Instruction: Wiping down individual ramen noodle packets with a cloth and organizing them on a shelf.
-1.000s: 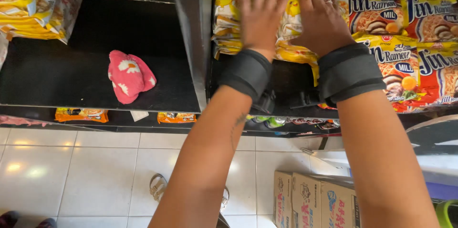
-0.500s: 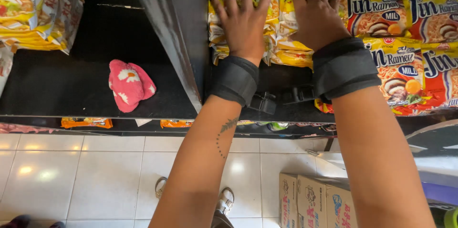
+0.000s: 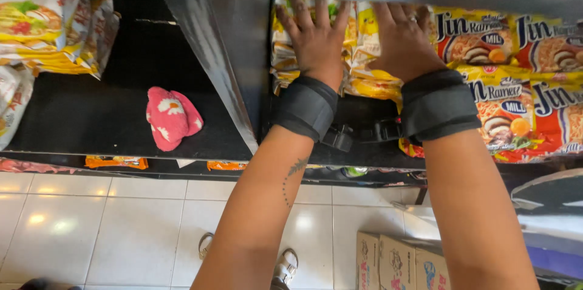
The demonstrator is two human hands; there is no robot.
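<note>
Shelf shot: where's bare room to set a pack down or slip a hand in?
Most room: the black left shelf bay, bare around the pink cloth, between the yellow packs at left and the metal divider. A thin bare strip runs along the right bay's front edge. Crowded: the right bay, where the left hand and right hand press flat on stacked noodle packs.

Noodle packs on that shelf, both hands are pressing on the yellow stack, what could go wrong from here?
1. The left hand and right hand lie flat on the yellow noodle packs; hard pressure might crush the noodles inside.
2. The stack looks uneven at its front edge, so a pack could slip off toward the cardboard box on the floor.
3. The black shelf divider stands close beside the left hand and could catch the wrist strap.
</note>
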